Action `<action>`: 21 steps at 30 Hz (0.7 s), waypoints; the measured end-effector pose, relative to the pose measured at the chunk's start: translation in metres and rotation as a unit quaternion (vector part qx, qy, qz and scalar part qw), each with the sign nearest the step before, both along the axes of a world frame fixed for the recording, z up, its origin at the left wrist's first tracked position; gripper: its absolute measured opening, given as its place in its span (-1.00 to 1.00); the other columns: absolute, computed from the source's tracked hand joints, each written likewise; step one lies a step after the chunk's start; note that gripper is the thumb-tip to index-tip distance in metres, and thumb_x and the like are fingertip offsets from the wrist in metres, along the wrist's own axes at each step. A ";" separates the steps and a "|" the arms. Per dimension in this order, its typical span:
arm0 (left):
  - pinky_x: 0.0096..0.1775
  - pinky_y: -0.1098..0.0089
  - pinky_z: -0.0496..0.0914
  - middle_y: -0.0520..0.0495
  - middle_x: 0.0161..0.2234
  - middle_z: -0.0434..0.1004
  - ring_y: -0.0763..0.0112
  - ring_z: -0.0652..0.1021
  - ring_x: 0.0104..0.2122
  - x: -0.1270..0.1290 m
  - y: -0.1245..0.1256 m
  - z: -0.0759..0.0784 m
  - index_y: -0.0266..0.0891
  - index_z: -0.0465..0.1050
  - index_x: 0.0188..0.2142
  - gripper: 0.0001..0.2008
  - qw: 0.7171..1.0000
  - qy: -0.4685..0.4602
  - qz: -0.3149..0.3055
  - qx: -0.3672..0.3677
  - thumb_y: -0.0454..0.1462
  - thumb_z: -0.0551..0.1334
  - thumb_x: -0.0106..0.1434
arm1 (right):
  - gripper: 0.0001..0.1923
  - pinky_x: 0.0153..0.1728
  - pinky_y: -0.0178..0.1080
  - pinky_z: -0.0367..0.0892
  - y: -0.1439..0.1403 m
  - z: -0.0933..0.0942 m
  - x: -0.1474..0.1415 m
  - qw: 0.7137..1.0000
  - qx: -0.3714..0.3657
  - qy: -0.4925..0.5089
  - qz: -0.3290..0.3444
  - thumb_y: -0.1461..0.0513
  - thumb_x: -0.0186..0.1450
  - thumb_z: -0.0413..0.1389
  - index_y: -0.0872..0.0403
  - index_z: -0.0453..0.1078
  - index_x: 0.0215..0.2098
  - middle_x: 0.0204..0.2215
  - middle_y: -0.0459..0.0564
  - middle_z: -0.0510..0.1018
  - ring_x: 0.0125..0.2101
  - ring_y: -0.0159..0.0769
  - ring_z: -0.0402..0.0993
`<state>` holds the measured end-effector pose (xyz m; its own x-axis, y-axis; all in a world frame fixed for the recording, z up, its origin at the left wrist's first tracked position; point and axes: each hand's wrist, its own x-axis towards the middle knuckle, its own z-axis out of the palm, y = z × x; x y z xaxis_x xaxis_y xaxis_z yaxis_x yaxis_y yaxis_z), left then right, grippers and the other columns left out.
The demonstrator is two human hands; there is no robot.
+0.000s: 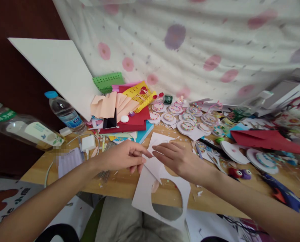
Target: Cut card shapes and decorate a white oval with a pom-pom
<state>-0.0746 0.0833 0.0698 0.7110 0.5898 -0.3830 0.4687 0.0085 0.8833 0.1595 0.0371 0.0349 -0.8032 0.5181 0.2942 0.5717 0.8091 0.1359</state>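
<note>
Two hands, left hand (126, 156) and right hand (176, 158), both pinching white cut-out paper (162, 188), wooden table (122, 183) beneath

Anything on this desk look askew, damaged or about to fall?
The white paper sheet under both hands hangs well over the table front edge, with round holes cut out. Paper scraps litter the wood nearby.

Single head-worn camera, aimed forward and down from close range over the table (119, 183), with the wall cloth (190, 43) behind.
</note>
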 end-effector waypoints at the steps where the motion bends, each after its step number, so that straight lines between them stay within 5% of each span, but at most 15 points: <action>1: -0.55 0.57 0.25 0.07 -0.56 0.48 0.60 0.39 -0.62 0.000 0.001 0.001 -0.29 0.52 -0.08 -0.73 1.000 -0.001 -0.002 -0.016 -0.27 0.20 0.26 | -0.70 -0.18 -0.08 0.44 0.000 0.000 0.000 1.000 0.010 -0.001 0.009 0.37 0.41 -0.11 0.21 0.40 -0.02 -0.05 0.21 0.53 -0.06 -0.09 0.43; 9: -0.58 0.59 0.17 -0.01 -0.54 0.54 0.63 0.36 -0.63 -0.003 0.011 -0.005 -0.29 0.57 -0.12 -0.74 0.989 -0.044 0.006 -0.138 -0.24 0.30 0.21 | -0.73 -0.27 -0.13 0.39 -0.001 -0.007 -0.007 0.999 0.034 -0.032 0.006 0.42 0.37 -0.04 0.29 0.43 -0.05 -0.25 0.19 0.58 -0.26 -0.15 0.48; 15: -0.57 0.64 0.19 -0.09 -0.51 0.56 0.67 0.35 -0.62 -0.002 0.021 -0.011 -0.34 0.63 -0.27 -0.75 0.957 -0.095 0.101 -0.256 -0.19 0.37 0.12 | -0.78 -0.36 -0.24 0.31 -0.003 -0.019 -0.015 0.987 -0.132 0.068 -0.064 0.40 0.37 -0.01 0.18 0.47 -0.18 -0.44 0.04 0.58 -0.40 -0.27 0.49; 18: -0.48 0.59 0.32 -0.21 -0.42 0.61 0.59 0.44 -0.55 -0.004 0.022 -0.017 -0.37 0.62 -0.24 -0.68 0.945 -0.153 0.115 -0.267 -0.12 0.34 0.17 | -0.77 -0.39 -0.28 0.29 -0.001 -0.025 -0.021 0.952 -0.231 0.167 -0.108 0.38 0.35 0.00 0.13 0.51 -0.21 -0.43 0.01 0.61 -0.42 -0.31 0.51; 21: -0.42 0.53 0.37 -0.16 -0.42 0.61 0.54 0.47 -0.53 -0.006 0.015 -0.028 -0.31 0.60 -0.15 -0.67 0.944 -0.224 0.114 -0.214 -0.11 0.29 0.22 | -0.79 -0.37 -0.30 0.34 0.003 -0.027 -0.026 0.879 -0.361 0.281 -0.133 0.33 0.32 0.04 0.08 0.54 -0.26 -0.36 -0.01 0.65 -0.42 -0.33 0.54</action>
<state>-0.0809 0.0980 0.0420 0.7312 0.6068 -0.3118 -0.0078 0.4645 0.8856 0.1337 0.0405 0.0079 -0.4580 0.8805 0.1225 0.5672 0.3956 -0.7224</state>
